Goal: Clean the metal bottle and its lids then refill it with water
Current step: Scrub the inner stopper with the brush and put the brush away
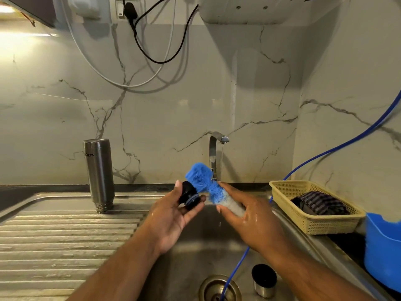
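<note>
Lid (189, 195) pinched in left fingers (191, 211), one brush (200, 175) gripped in right fingers (230, 192), one bottle (99, 170)

The metal bottle (99, 173) has a brushed steel skin with a dull sheen, standing on the ribbed, matt steel drainboard (65, 235). The inner lid (189, 195) looks like black matt plastic with a bluish ring. The brush (204, 181) has fuzzy blue bristles. The outer lid (264, 280) is shiny steel. The wall (173, 105) is glossy veined marble. The basket (314, 218) is perforated cream plastic holding striped cloth (321, 203).
</note>
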{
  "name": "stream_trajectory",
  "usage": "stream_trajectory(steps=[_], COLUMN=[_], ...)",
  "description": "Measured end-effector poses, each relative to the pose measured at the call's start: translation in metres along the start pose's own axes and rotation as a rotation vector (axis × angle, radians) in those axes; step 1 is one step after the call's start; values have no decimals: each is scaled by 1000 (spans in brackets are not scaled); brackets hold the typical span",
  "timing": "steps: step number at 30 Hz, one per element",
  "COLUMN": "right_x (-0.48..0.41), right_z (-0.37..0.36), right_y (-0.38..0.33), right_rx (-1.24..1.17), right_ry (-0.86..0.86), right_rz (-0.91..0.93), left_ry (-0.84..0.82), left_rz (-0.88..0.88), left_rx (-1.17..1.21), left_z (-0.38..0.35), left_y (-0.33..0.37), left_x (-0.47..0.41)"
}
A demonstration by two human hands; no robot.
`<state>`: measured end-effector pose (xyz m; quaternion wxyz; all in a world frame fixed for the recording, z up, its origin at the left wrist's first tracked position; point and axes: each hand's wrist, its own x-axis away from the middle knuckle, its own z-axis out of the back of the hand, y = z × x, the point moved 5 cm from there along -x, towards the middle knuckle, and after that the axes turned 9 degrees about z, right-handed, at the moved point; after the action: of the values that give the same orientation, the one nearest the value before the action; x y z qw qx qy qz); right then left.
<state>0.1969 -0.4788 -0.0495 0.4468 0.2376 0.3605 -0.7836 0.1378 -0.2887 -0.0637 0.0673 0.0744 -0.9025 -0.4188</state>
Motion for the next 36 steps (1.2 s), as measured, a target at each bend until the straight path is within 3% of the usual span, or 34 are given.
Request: stream_trajectory(steps=[8,11,14,17,28,32,36], right_x=[0,0,0,0,-1,-1,-1], right_z=[-1,0,2,2,2,4,4], right_y=[0,-5,-2,-10,4,-6,-2], right_rx=[25,174,127,223,44,143,71], right_ry=[19,5,14,-23,20,14,6], right_rz=[0,50,3,75,-19,58,-1], left_ry=[11,39,62,33,-17,-20,-11], left_rz=[-106,-117,-121,-125,-93,-91,-80], left_rx=[-57,-74,-76,-58,7,13,-26], left_z=[5,10,12,9,2,1,1], left_y=[8,8,8,8,3,6,3], left_x=[-4,-6,-6,-5,-5,-2,0])
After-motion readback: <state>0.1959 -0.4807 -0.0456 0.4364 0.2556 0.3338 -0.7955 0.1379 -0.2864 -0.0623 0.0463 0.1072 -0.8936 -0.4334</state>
